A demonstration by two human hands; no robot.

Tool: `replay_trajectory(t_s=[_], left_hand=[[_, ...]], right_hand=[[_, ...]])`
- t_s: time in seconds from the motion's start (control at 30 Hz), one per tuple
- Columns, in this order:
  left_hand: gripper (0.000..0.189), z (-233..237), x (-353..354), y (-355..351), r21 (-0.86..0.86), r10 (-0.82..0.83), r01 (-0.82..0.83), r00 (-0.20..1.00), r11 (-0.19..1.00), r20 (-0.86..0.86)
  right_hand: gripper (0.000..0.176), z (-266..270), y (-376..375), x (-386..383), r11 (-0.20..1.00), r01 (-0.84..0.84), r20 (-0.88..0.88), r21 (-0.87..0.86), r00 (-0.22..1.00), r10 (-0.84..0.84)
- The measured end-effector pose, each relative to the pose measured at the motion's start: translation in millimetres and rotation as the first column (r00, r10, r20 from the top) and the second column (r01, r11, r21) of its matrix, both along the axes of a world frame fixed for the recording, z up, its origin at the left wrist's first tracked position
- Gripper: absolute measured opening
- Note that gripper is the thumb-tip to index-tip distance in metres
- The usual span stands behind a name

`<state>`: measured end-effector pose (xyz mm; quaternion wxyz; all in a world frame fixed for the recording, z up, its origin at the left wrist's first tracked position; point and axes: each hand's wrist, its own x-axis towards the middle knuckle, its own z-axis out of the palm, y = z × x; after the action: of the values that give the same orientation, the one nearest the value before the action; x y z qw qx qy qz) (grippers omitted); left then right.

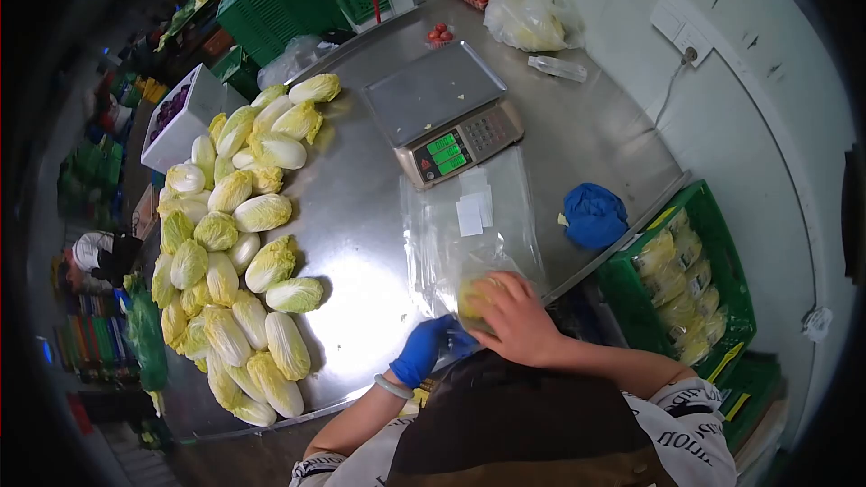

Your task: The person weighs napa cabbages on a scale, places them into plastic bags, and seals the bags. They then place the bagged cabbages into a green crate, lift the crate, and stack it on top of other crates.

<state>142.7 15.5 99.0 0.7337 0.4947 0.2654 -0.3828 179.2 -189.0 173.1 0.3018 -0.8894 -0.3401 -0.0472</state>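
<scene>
One broad metal surface (347,180) carries a heap of cabbages (216,233) along its left side. Beside the right edge, a green crate (729,257) holds bagged produce. A scale (437,95) with lit green displays stands near the middle, and clear plastic (516,216) lies flat in front of it. The bare right hand (510,314) is curled, thumb and fingers around a yellow-green cabbage (469,298) at the plastic's near end. The blue-gloved left hand (428,347) is just beside it; whether that one pinches anything cannot be told. A blue bundle (596,215) sits farther right. White slips (474,214) lie on the plastic.
</scene>
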Motion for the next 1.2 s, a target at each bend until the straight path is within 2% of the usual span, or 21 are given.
replay_trajectory(t_s=[0.1,0.17,0.2,0.3,0.37,0.4,0.43,0.5,0.57,0.6,0.67,0.73,0.77,0.8,0.9,0.97,1.03,1.07,1.1,1.17,1.2], left_hand=[[0.029,-5,0,4,0.031,0.051,-0.054,0.993,0.998,0.108],[0.029,-4,-2,0,0.007,0.122,-0.124,0.984,0.992,0.133],[0.029,-9,-6,2,0.166,-0.055,-0.014,0.912,0.986,0.405],[0.031,-7,4,-1,-0.144,0.231,-0.227,0.973,0.963,0.011],[0.034,-17,6,5,-0.192,0.078,-0.047,0.984,0.980,0.160],[0.035,-19,10,8,-0.256,0.118,-0.075,0.981,0.964,0.156],[0.036,-20,10,11,-0.321,0.162,-0.113,0.978,0.940,0.133],[0.036,-13,10,14,-0.321,0.153,-0.124,0.986,0.939,0.067],[0.033,-6,2,11,-0.186,0.072,-0.007,0.938,0.982,0.340],[0.032,-8,2,10,-0.219,0.105,-0.043,0.954,0.975,0.279],[0.031,-12,2,9,-0.274,0.176,-0.132,0.974,0.953,0.141],[0.031,-12,0,7,-0.297,0.211,-0.167,0.970,0.940,0.122],[0.031,-12,1,5,-0.308,0.232,-0.188,0.966,0.933,0.114],[0.031,-11,0,1,-0.282,0.253,-0.208,0.958,0.937,0.133],[0.032,-17,0,-4,-0.300,0.211,-0.144,0.956,0.943,0.202],[0.032,-26,-10,-7,-0.221,0.147,-0.074,0.931,0.972,0.334],[0.033,-26,-23,-5,-0.046,0.081,-0.068,0.892,0.997,0.444],[0.033,-39,-36,1,0.112,-0.075,0.023,0.872,0.993,0.484],[0.033,-44,-54,3,0.026,-0.019,0.009,0.906,1.000,0.423],[0.033,-43,-95,1,-0.115,0.078,-0.066,0.991,0.991,0.105],[0.032,-51,-116,-2,-0.046,0.141,-0.137,0.984,0.990,0.109]], right_hand=[[0.021,-19,12,-3,0.986,-0.028,0.038,-0.164,0.999,0.035],[0.019,-28,16,0,0.995,-0.037,0.009,-0.097,0.999,0.038],[0.020,-23,17,3,0.993,-0.050,-0.029,-0.103,0.998,0.047],[0.016,-14,13,5,0.979,-0.108,0.035,-0.171,0.993,0.116],[0.010,16,-2,13,0.968,-0.116,0.060,-0.222,0.989,0.132],[0.008,58,-19,16,0.996,0.009,0.188,-0.086,0.982,0.007],[0.009,89,-41,14,0.923,0.171,0.093,0.346,0.972,-0.215],[0.008,112,-75,-2,0.706,0.542,0.015,0.456,0.788,-0.615],[0.008,107,-98,18,0.751,0.396,0.249,0.528,0.774,-0.583],[0.009,101,-104,33,0.776,0.309,0.365,0.550,0.747,-0.556],[0.048,55,-106,65,0.986,0.169,0.664,-0.006,0.738,-0.123],[0.061,0,-99,73,0.865,0.209,0.370,-0.455,0.928,-0.030],[0.068,-22,-99,72,0.857,0.080,-0.007,-0.509,0.995,-0.097],[0.076,-45,-99,65,0.856,-0.061,-0.385,-0.513,0.908,-0.166],[0.080,-92,-93,38,0.953,-0.243,-0.631,-0.179,0.772,0.079],[0.069,-113,-80,14,0.999,-0.006,-0.863,0.041,0.504,0.039],[0.052,-167,-83,-13,0.966,0.227,-0.835,0.122,0.550,-0.023],[0.041,-191,-83,-31,0.928,0.335,-0.810,0.165,0.582,-0.066],[0.036,-206,-81,-48,0.903,0.415,-0.812,0.108,0.561,-0.161],[0.041,-191,-65,-70,0.795,0.605,-0.997,-0.036,0.028,-0.066],[0.042,-195,-61,-81,0.791,0.612,-0.995,-0.012,-0.089,0.053]])
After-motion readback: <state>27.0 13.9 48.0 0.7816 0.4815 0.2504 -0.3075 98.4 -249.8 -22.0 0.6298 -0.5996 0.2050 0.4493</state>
